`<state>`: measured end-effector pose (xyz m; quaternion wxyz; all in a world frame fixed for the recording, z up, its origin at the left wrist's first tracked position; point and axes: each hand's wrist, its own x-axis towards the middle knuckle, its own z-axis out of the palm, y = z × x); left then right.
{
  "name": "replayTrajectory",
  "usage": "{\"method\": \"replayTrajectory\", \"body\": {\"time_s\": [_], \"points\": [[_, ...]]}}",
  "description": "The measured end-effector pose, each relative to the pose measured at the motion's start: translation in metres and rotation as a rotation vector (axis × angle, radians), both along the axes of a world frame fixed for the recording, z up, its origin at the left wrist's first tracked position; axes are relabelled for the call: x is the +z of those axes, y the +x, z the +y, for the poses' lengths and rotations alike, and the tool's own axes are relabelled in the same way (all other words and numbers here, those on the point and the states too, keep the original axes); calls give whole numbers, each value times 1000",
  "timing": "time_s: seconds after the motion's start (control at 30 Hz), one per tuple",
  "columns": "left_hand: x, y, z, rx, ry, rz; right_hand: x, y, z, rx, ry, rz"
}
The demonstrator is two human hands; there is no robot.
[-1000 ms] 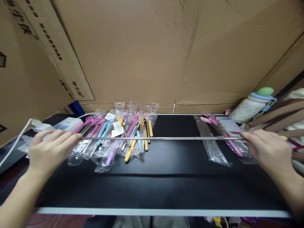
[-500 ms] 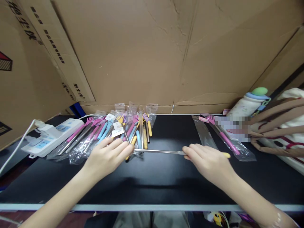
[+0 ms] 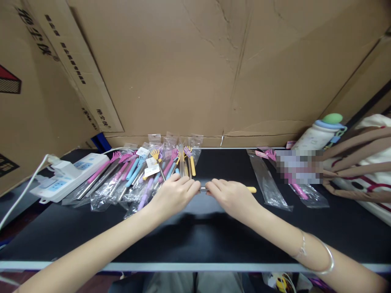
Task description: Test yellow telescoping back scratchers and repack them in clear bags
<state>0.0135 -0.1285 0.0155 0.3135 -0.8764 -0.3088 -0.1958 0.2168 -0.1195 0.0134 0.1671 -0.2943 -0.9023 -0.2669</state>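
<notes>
Yellow-handled metal rod [image 3: 203, 189]: above black table [image 3: 201, 248], fingers of left hand [image 3: 180, 191] and right hand [image 3: 230, 197] closed round it. Left cardboard [image 3: 55, 93]: black Chinese characters, ® mark. White tag [image 3: 152, 170]: print illegible.

The surface [image 3: 201, 244] was plain black with a pale front edge [image 3: 195, 267]. A white power strip [image 3: 73, 178] sat at the left end, and right beside it was a messy heap of back scratchers [image 3: 132, 173] in pink, blue, yellow and purple, lots of them in clear plastic [image 3: 104, 199]. Over on the right lay a flat clear sleeve [image 3: 270, 183], with a bagged pink scratcher [image 3: 301, 191] just beside it.
</notes>
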Motion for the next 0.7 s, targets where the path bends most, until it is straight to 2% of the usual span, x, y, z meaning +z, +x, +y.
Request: {"method": "replayTrajectory", "body": {"time_s": [0.13,0.33,0.5,0.6,0.7], "points": [[2,4,2,18,35,-42,3,-4,2,-16,60,33],[-4,-1,2,29,19,-72,-1,3,6,17,56,42],[3,-5,-1,39,63,-58,5,7,4,38,91,30],[8,-23,0,92,102,-29,11,25,8,-9,131,25],[9,-58,3,173,183,16,13,66,16,-84,247,15]]}}
